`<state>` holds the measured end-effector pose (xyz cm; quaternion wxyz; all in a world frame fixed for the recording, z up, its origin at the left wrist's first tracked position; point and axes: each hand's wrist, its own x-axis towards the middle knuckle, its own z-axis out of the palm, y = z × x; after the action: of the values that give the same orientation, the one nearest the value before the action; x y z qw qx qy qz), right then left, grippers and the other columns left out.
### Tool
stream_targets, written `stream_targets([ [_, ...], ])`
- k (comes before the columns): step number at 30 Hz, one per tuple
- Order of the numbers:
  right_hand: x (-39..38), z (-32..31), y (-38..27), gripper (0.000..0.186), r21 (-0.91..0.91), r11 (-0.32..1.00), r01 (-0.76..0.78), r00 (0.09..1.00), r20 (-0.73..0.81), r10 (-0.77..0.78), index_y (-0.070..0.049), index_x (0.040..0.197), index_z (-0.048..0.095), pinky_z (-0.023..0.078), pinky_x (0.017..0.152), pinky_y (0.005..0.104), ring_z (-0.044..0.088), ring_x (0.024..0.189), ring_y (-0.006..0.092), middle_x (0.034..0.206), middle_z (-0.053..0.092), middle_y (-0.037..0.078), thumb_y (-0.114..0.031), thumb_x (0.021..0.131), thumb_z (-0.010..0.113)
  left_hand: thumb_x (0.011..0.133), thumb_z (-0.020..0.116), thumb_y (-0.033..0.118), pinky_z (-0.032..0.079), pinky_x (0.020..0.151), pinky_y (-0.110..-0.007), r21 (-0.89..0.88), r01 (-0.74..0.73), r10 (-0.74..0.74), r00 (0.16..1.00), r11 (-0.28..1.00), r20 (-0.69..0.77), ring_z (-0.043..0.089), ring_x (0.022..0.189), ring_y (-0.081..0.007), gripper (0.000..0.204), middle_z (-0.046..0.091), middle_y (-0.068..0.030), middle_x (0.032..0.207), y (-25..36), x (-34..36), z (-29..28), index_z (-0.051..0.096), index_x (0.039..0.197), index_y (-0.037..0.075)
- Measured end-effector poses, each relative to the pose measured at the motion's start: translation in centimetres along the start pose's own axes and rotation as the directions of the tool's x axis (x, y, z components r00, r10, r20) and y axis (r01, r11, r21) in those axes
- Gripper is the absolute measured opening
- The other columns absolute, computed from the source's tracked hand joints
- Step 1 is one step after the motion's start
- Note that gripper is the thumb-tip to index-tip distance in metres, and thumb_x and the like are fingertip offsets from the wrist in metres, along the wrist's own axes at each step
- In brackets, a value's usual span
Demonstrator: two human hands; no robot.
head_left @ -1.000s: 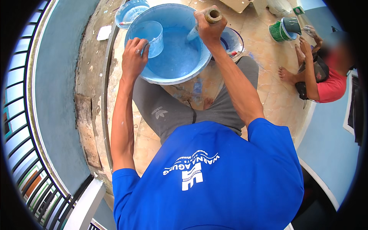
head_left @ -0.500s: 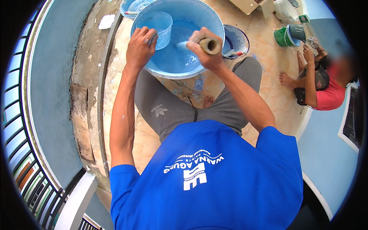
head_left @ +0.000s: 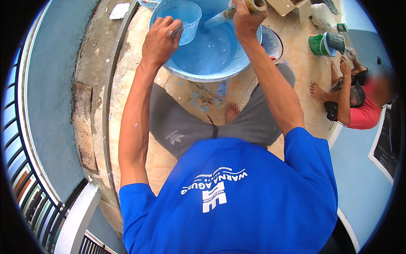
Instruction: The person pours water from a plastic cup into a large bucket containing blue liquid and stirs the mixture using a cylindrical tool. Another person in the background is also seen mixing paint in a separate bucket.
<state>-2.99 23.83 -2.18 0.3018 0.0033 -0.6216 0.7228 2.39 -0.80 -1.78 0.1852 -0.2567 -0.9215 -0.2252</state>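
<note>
A large round basin (head_left: 203,78) of light blue paint stands on the floor in front of my bent legs. My left hand (head_left: 162,41) is closed on the rim of a smaller translucent plastic tub (head_left: 187,16), which is inside the basin at its left. In my right hand (head_left: 249,22), over the basin's right side, is a thick bamboo stick (head_left: 219,18). The stick slants, its hollow end toward the upper right and its paint-coated part reaching down to the left into the basin. I cannot make out the bottom of the tub clearly.
Right of the basin, partly behind my forearm, is a dark-rimmed bucket (head_left: 274,41). A person in red (head_left: 363,106) sits at the right, hands at a dark grey container (head_left: 336,42) beside a green bucket (head_left: 315,45). An open cardboard box (head_left: 282,6) lies at the back.
My right hand has moved up and to the right with the bamboo stick, which now lies more slanted. My left hand still grips the tub. The view has shifted slightly.
</note>
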Motion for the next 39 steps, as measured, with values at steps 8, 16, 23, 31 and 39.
stream_targets([
  [8,-5.0,0.9,-3.2,0.020,0.020,0.995,-0.094,0.864,0.498,0.072,-0.007,0.085,0.056,0.048,0.057,0.0277,0.059,0.065,0.0101,0.077,0.061,0.001,0.003,0.095,0.070,0.095,0.071,0.014,0.055,0.085,-0.044,0.044,0.005,-0.006,0.999,0.999,0.035,0.063,0.096,-0.0309,0.012,0.064,-0.0083,0.095,-0.7,-0.9,0.2,0.067,0.106,0.009],
  [16,-1.5,-4.9,-6.2,0.018,0.000,0.944,-0.330,0.605,0.767,0.211,-0.006,0.087,0.053,0.047,0.059,0.0295,0.058,0.062,0.0161,0.072,0.059,0.006,0.002,0.093,0.068,0.096,0.069,0.014,0.054,0.090,-0.046,0.078,-0.085,0.075,0.989,0.993,0.127,0.065,0.104,-0.0338,0.016,0.069,-0.0117,0.104,0.0,0.3,0.2,0.069,0.108,0.005],
  [23,0.8,-3.4,-4.4,0.016,-0.094,0.989,0.112,0.878,0.475,-0.054,-0.007,0.076,0.066,0.047,0.053,0.0287,0.059,0.057,0.0115,0.066,0.063,0.002,-0.007,0.091,0.073,0.092,0.068,0.007,0.051,0.082,-0.048,0.025,-0.023,0.021,0.995,0.999,0.093,0.064,0.094,-0.0409,0.008,0.065,-0.0203,0.092,1.4,-0.2,-0.5,0.065,0.091,0.000],
  [31,-2.5,1.2,-3.0,0.021,0.013,0.993,0.115,0.823,0.559,-0.102,-0.007,0.074,0.066,0.046,0.052,0.0296,0.058,0.058,0.0092,0.064,0.063,0.001,-0.014,0.088,0.079,0.087,0.067,0.008,0.052,0.081,-0.049,0.049,-0.083,0.074,0.985,0.995,0.158,0.066,0.090,-0.0419,0.009,0.068,-0.0232,0.091,-0.6,0.9,-0.1,0.067,0.091,0.000],
  [39,-4.3,-2.3,-7.9,0.020,-0.091,0.983,0.159,0.709,0.704,-0.049,-0.007,0.076,0.064,0.044,0.050,0.0292,0.056,0.056,0.0082,0.065,0.061,-0.001,-0.010,0.090,0.078,0.083,0.064,0.014,0.054,0.084,-0.049,0.133,-0.046,0.024,0.986,0.990,0.166,0.067,0.093,-0.0429,0.016,0.070,-0.0246,0.092,-0.2,0.6,-0.7,0.069,0.090,0.001],
])
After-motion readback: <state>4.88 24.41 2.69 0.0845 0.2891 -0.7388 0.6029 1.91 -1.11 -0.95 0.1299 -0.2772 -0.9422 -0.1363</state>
